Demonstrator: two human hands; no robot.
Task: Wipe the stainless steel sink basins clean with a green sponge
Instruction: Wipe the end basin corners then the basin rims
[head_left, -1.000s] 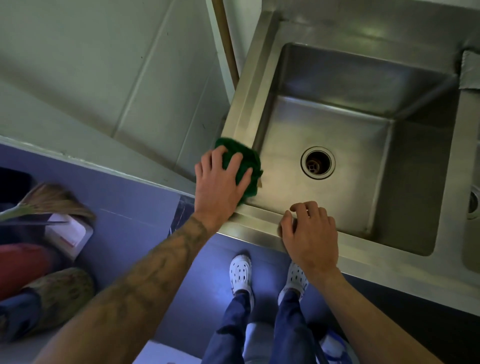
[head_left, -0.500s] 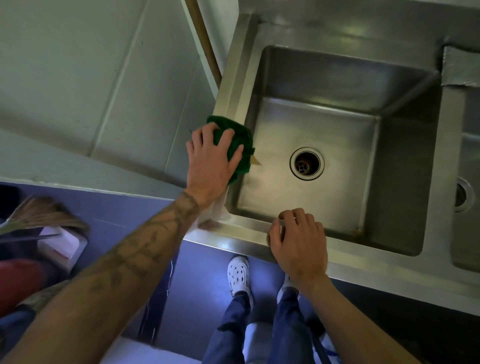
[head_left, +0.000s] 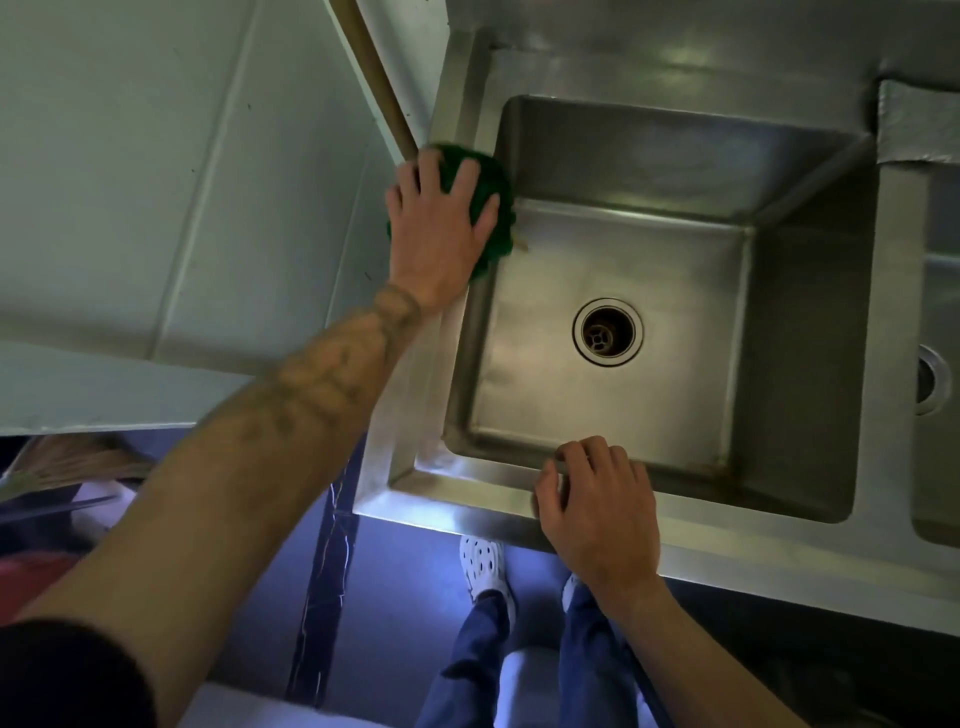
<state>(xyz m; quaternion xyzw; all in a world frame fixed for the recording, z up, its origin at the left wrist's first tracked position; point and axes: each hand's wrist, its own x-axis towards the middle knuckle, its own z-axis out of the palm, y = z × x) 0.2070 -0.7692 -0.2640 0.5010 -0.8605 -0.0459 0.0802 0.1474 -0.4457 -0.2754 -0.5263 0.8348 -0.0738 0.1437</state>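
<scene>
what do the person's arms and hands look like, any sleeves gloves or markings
Both hands are bare, with no gloves or visible rings. The left hand joins a forearm covered in dark tattoo markings, with a black short sleeve at the upper arm. The right hand and its forearm show no tattoos, and no sleeve is in view on that side.

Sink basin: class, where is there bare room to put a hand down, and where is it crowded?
Bare: the basin floor all round the drain, and the front rim to the right of the right hand. Crowded: the left rim, where the left hand presses the sponge, and the near rim under the right hand.
</scene>
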